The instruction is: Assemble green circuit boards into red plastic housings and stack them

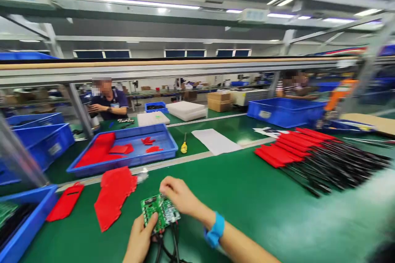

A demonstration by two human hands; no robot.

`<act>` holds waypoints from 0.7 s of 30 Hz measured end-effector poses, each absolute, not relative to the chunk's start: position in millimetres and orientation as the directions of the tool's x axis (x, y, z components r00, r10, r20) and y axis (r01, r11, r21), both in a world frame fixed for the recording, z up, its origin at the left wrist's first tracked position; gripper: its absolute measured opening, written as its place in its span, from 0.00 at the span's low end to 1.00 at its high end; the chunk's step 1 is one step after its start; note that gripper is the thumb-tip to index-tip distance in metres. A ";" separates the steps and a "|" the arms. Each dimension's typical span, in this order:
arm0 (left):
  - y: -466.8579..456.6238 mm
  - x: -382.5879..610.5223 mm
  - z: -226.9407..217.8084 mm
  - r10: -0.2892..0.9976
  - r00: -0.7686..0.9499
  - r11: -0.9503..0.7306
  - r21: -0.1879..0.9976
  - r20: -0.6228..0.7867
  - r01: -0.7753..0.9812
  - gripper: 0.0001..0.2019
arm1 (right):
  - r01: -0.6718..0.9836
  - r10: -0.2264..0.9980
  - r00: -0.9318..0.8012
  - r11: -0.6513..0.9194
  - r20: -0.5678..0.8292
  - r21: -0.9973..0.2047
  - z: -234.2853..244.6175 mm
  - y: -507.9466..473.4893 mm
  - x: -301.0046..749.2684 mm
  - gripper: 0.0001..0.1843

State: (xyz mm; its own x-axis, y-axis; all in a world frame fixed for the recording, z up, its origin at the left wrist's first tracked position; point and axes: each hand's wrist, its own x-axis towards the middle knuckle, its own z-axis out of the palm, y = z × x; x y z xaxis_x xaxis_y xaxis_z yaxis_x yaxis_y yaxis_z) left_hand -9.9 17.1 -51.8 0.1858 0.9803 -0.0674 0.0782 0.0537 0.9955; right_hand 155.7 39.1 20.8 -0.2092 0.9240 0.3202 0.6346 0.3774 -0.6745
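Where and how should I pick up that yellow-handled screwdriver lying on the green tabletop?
Probably grip the screwdriver by its thick yellow handle, coming from above on your near side: it lies flat with the handle toward you and the thin shaft pointing away. Your bare right hand seems the likelier choice, as the left hand holds the green rectangular circuit board.

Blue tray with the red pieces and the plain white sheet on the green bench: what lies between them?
A yellow-handled tool, between the blue tray and the white sheet, as the head view shows.
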 end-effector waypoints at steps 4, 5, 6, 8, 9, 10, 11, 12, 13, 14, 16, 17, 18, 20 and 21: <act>17.4 0.0 -51.4 0.981 0.188 0.061 0.995 -0.046 -0.076 0.28 | 0.685 0.951 -0.212 0.310 0.227 -0.659 16.7 115.3 158.8 0.08; 18.1 1.4 -51.8 0.981 0.189 0.072 0.991 -0.050 -0.109 0.28 | 0.710 0.958 -0.210 0.285 0.193 -0.644 12.6 134.1 154.6 0.08; 18.8 2.5 -52.7 0.980 0.188 0.090 0.986 -0.063 -0.138 0.29 | 0.735 0.965 -0.208 0.261 0.159 -0.626 7.9 150.7 149.0 0.08; 20.2 4.1 -55.7 0.981 0.172 0.120 0.977 -0.090 -0.178 0.31 | 0.781 0.974 -0.205 0.223 0.096 -0.583 -2.0 175.6 136.0 0.10; 21.1 4.7 -57.9 0.983 0.154 0.128 0.973 -0.099 -0.191 0.33 | 0.801 0.976 -0.206 0.209 0.070 -0.562 -6.6 184.0 129.8 0.10; 22.0 5.4 -60.3 0.985 0.136 0.133 0.970 -0.107 -0.202 0.34 | 0.817 0.977 -0.207 0.200 0.049 -0.541 -10.3 190.0 124.5 0.11; 23.1 5.9 -62.5 0.986 0.117 0.139 0.967 -0.116 -0.212 0.34 | 0.830 0.978 -0.208 0.195 0.034 -0.522 -13.0 194.2 120.3 0.11; 24.2 6.3 -64.3 0.986 0.111 0.150 0.965 -0.128 -0.217 0.35 | 0.841 0.978 -0.208 0.193 0.027 -0.505 -14.4 197.0 117.5 0.12; 25.0 6.4 -65.1 0.985 0.109 0.158 0.963 -0.137 -0.218 0.34 | 0.851 0.978 -0.207 0.193 0.026 -0.489 -14.1 198.7 115.9 0.12; 25.2 6.4 -64.8 0.984 0.109 0.162 0.964 -0.141 -0.212 0.34 | 0.858 0.978 -0.205 0.194 0.030 -0.476 -12.0 199.3 115.5 0.13; 23.2 5.5 -60.6 0.987 0.095 0.146 0.974 -0.131 -0.175 0.32 | 0.868 0.980 -0.198 0.193 0.037 -0.458 -2.9 197.6 116.4 0.13; 20.9 4.7 -57.2 0.990 0.076 0.131 0.980 -0.121 -0.148 0.30 | 0.871 0.980 -0.195 0.191 0.037 -0.453 3.3 195.4 116.6 0.13; 18.1 3.5 -53.7 0.992 0.059 0.117 0.986 -0.110 -0.120 0.28 | 0.873 0.981 -0.194 0.186 0.030 -0.450 9.6 192.6 116.1 0.13; 13.3 -0.3 -48.5 0.992 0.032 0.127 0.989 -0.125 -0.076 0.24 | 0.866 0.977 -0.214 0.193 0.007 -0.461 19.0 188.1 112.4 0.11; 12.2 -2.7 -47.7 0.989 0.062 0.142 0.987 -0.138 -0.077 0.23 | 0.858 0.973 -0.230 0.199 -0.009 -0.473 20.6 187.5 109.9 0.11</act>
State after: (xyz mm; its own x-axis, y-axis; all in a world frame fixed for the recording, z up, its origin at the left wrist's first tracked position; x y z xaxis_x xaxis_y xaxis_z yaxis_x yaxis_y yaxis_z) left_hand -2.7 12.2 -47.7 0.0620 0.9886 -0.1376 -0.0765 0.1421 0.9869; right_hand 109.9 187.5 20.6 -0.2301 0.9731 -0.0089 0.8584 0.1986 -0.4729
